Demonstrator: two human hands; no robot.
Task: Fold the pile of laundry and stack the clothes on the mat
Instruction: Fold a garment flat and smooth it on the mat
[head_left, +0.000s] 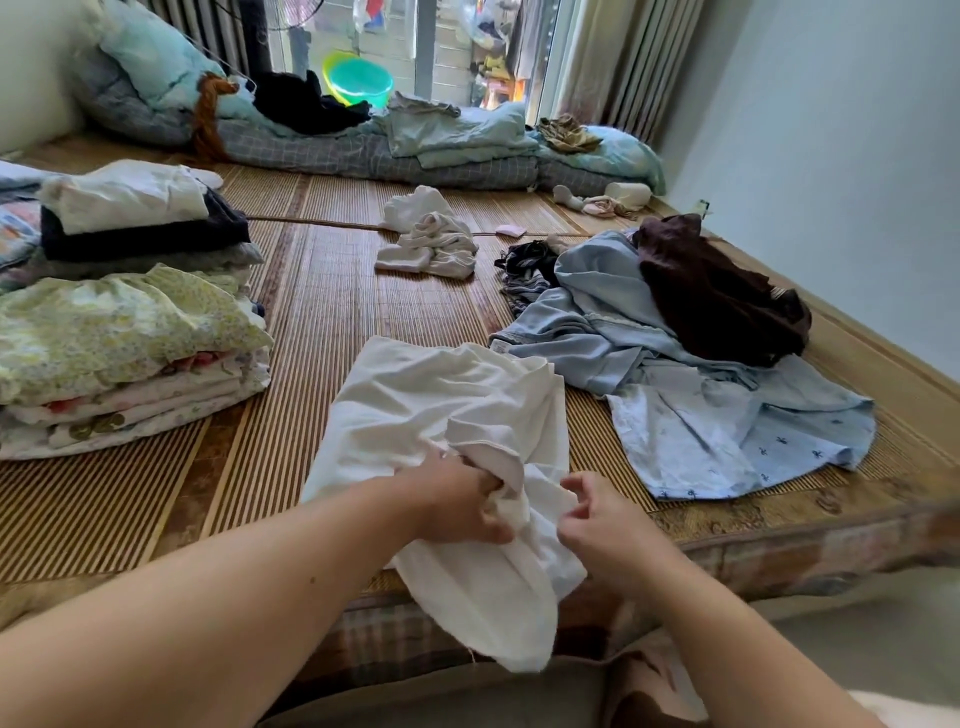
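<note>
At mat's (322, 322) near edge: white garment (441, 405) spread, its tail hanging over the edge | my left hand (457, 501) grips a bunched fold, likely to anchor it | right hand (605, 522) pinches its hem to straighten | folded stack (124, 353) at left edge | unfolded pile (675, 332) toward right edge, within reach.

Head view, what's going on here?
A person is folding laundry on a bamboo mat. The left hand grips a bunched part of a white garment at the mat's near edge, and the right hand pinches the cloth beside it. Folded stacks sit to the left. A loose pile of blue and brown clothes waits on the right, with a crumpled white piece further back.
</note>
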